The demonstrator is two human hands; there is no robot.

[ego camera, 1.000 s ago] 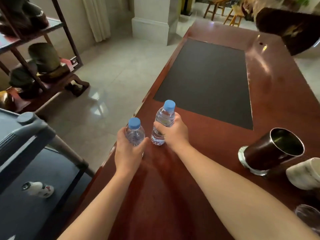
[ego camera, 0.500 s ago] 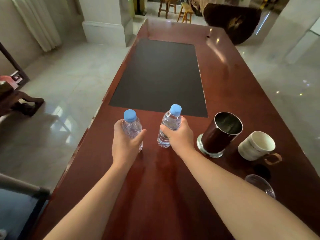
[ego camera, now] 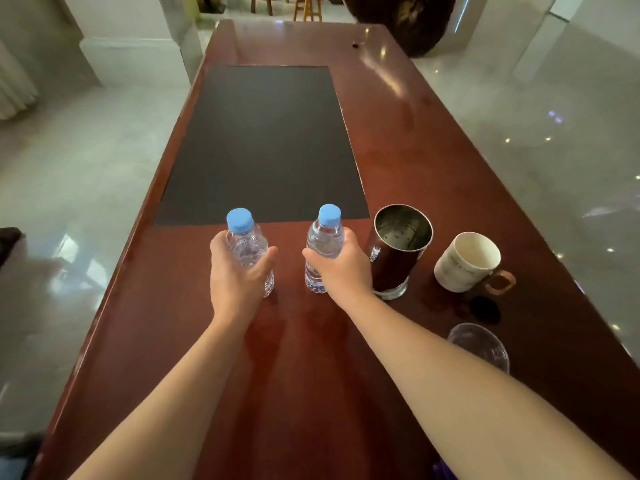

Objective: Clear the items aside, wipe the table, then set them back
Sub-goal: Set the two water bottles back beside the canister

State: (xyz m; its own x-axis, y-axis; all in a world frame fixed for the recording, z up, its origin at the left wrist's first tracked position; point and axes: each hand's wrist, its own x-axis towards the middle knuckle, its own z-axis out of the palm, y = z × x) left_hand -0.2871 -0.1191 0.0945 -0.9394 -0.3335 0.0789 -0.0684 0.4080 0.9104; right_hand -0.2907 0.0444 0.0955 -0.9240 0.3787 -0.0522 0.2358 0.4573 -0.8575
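Two small clear water bottles with blue caps stand upright on the red-brown table [ego camera: 180, 341]. My left hand [ego camera: 239, 275] is wrapped around the left bottle [ego camera: 244, 237]. My right hand [ego camera: 341, 265] grips the right bottle [ego camera: 325, 233]. Both bottles sit just in front of the near edge of a black mat [ego camera: 266, 140]. Right of my right hand stands a dark metal cup [ego camera: 398, 251], then a white mug [ego camera: 465, 261] with a brown handle. A clear glass [ego camera: 479, 344] is partly hidden behind my right forearm.
The table's left edge runs close beside my left hand, with shiny tiled floor [ego camera: 79, 174] below it. A dark round mark [ego camera: 485, 308] lies on the wood near the mug. Wooden stools [ego camera: 304, 6] and a dark object stand beyond the far end.
The view has swung right and centred on the table. Both hands keep their hold on the bottles, which have spread apart, the right one closer to the metal cup.
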